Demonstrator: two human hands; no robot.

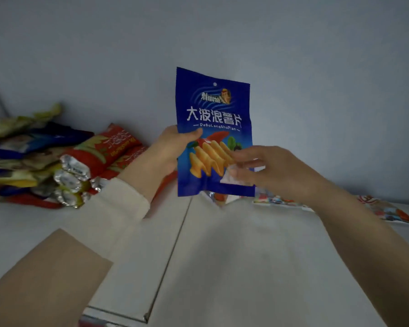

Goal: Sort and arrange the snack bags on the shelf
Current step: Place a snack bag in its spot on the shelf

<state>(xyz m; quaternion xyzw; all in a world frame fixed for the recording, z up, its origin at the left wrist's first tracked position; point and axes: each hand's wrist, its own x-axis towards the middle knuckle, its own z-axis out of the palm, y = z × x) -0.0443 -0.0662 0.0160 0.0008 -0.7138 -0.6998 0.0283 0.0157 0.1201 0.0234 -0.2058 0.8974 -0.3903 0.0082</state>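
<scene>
the left hand [170,147] holds a blue snack bag [213,109] upright above the far middle of the white shelf [222,256], thumb pinching its front left edge. the right hand [276,171] lies blurred against the bag's lower right corner, and i cannot tell whether it grips. far left a jumbled pile of snack bags [45,156] lies by the wall [222,31], partly hidden by the left sleeve [118,204], and flat pale packets [392,213] on the right lie behind the right forearm.
</scene>
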